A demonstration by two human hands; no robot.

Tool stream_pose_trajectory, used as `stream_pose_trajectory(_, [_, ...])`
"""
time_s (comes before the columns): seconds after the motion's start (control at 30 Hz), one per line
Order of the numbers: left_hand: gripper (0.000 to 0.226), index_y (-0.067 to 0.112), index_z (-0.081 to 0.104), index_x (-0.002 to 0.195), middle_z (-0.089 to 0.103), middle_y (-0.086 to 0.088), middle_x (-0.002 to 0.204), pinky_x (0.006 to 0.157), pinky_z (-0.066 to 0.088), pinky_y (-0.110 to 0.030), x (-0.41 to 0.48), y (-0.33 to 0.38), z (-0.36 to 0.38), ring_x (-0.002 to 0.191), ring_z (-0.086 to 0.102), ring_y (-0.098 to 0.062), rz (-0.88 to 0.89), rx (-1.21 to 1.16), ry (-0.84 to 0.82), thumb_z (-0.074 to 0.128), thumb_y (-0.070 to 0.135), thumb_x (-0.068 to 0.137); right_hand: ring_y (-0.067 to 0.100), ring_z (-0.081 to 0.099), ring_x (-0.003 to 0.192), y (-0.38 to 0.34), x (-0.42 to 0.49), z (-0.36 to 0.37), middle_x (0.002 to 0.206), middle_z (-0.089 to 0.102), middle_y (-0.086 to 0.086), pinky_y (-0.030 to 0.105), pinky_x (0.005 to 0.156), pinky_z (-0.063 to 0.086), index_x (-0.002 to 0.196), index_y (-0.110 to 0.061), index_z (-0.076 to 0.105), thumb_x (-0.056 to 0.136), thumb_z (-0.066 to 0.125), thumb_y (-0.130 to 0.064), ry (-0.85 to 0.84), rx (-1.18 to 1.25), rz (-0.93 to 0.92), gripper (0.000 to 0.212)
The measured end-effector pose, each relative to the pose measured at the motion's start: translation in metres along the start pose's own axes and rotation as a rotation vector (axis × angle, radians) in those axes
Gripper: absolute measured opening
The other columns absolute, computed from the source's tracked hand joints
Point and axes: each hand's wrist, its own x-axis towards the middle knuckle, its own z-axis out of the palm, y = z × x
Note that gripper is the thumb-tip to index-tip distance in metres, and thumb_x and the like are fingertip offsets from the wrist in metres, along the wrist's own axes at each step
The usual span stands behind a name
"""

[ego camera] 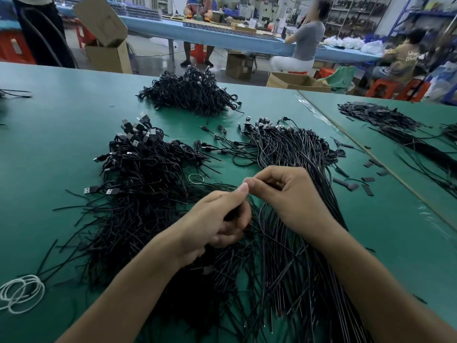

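Note:
Black cables lie in heaps on a green table (61, 134). One heap with USB plugs (146, 164) spreads at the left, and a straighter bundle with small connectors (291, 149) runs from the middle down to the near edge. My left hand (217, 219) is curled around dark cable ends above the bundle. My right hand (284, 194) pinches something thin between thumb and forefinger, and its fingertips meet my left thumb. What exactly sits between the fingertips is hidden.
A third tangled cable pile (193, 92) sits farther back. White elastic loops (19, 293) lie at the near left, and one small loop (196, 178) rests mid-table. Short black sleeve pieces (366, 184) scatter at the right, beside another dark pile (380, 120). People sit at a blue bench behind.

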Motion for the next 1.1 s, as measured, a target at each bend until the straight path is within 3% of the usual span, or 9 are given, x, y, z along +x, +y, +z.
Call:
stream_pose_trajectory(0.13, [0.047, 0.02, 0.05, 0.059, 0.028, 0.009, 0.045, 0.035, 0.021, -0.016, -0.001, 0.007, -0.006, 0.035, 0.023, -0.003, 0.08, -0.373, -0.017, 0.04, 0.042, 0.099, 0.008, 0.029, 0.048, 0.003, -0.009, 0.017, 0.054, 0.037, -0.003, 0.027, 0.045, 0.023, 0.067, -0.03, 0.069, 0.087, 0.055, -0.052, -0.063, 0.012, 0.091, 0.033])
stream_pose_trajectory(0.27, [0.041, 0.014, 0.068, 0.078, 0.049, 0.006, 0.058, 0.043, 0.042, -0.016, 0.004, 0.008, -0.011, 0.047, 0.048, -0.005, 0.275, -0.648, 0.173, 0.043, 0.039, 0.099, 0.006, 0.033, 0.047, -0.001, -0.021, 0.023, 0.053, 0.042, -0.006, 0.024, 0.046, 0.03, 0.069, -0.028, 0.064, 0.101, 0.054, -0.036, -0.298, -0.256, 0.019, 0.034])
stream_pose_trajectory(0.4, [0.04, 0.007, 0.067, 0.103, 0.071, -0.001, 0.081, 0.071, 0.056, -0.023, 0.011, -0.004, -0.018, 0.08, 0.07, -0.016, 0.489, -0.163, 0.461, 0.041, 0.037, 0.097, 0.009, 0.048, 0.056, -0.012, -0.026, 0.022, 0.063, 0.054, -0.008, 0.034, 0.055, 0.043, 0.076, -0.022, 0.058, 0.1, 0.051, -0.039, -0.386, -0.389, -0.02, 0.03])
stream_pose_trajectory(0.5, [0.036, 0.01, 0.072, 0.091, 0.073, -0.003, 0.077, 0.065, 0.053, -0.019, 0.011, -0.012, -0.013, 0.072, 0.07, -0.012, 0.418, 0.309, 0.483, 0.044, 0.033, 0.1, 0.007, 0.06, 0.071, -0.02, -0.018, 0.012, 0.076, 0.066, -0.009, 0.033, 0.067, 0.05, 0.084, -0.02, 0.071, 0.096, 0.062, -0.034, -0.211, -0.359, -0.09, 0.021])
stream_pose_trajectory(0.57, [0.046, 0.01, 0.069, 0.075, 0.069, -0.004, 0.063, 0.053, 0.05, -0.019, 0.009, -0.013, -0.006, 0.055, 0.065, -0.012, 0.326, 0.38, 0.392, 0.042, 0.037, 0.1, 0.004, 0.061, 0.069, -0.022, -0.01, 0.003, 0.075, 0.066, -0.012, 0.025, 0.065, 0.05, 0.08, -0.022, 0.073, 0.091, 0.069, -0.036, -0.096, -0.315, -0.106, 0.017])
stream_pose_trajectory(0.7, [0.063, 0.016, 0.062, 0.058, 0.043, 0.003, 0.04, 0.037, 0.033, -0.016, 0.002, -0.003, -0.001, 0.032, 0.04, -0.012, 0.119, 0.191, 0.194, 0.033, 0.047, 0.105, 0.003, 0.041, 0.05, -0.021, -0.002, -0.006, 0.057, 0.053, -0.006, 0.018, 0.048, 0.034, 0.074, -0.025, 0.071, 0.083, 0.075, -0.039, 0.023, -0.145, -0.126, 0.018])
stream_pose_trajectory(0.83, [0.054, 0.02, 0.05, 0.057, 0.032, 0.009, 0.043, 0.033, 0.027, -0.011, -0.006, 0.01, -0.001, 0.031, 0.03, -0.004, 0.082, -0.106, -0.011, 0.039, 0.05, 0.1, 0.004, 0.048, 0.055, -0.016, -0.004, 0.008, 0.061, 0.063, -0.002, 0.025, 0.049, 0.04, 0.081, -0.024, 0.073, 0.085, 0.064, -0.043, 0.032, 0.06, -0.054, 0.021])
stream_pose_trajectory(1.0, [0.039, 0.019, 0.061, 0.067, 0.048, 0.007, 0.054, 0.039, 0.04, -0.014, -0.006, 0.014, -0.002, 0.041, 0.048, -0.003, 0.213, -0.493, 0.035, 0.043, 0.038, 0.097, 0.009, 0.043, 0.052, -0.005, -0.017, 0.033, 0.06, 0.058, 0.003, 0.034, 0.049, 0.037, 0.075, -0.017, 0.067, 0.102, 0.052, -0.032, -0.104, -0.052, 0.045, 0.035])
stream_pose_trajectory(1.1, [0.035, 0.013, 0.075, 0.082, 0.067, -0.001, 0.074, 0.058, 0.056, -0.018, -0.002, 0.013, -0.007, 0.067, 0.068, -0.012, 0.342, -0.568, 0.167, 0.048, 0.033, 0.093, 0.008, 0.04, 0.048, -0.005, -0.028, 0.038, 0.056, 0.052, -0.003, 0.029, 0.047, 0.036, 0.064, -0.023, 0.055, 0.103, 0.049, -0.036, -0.281, -0.188, 0.019, 0.041])
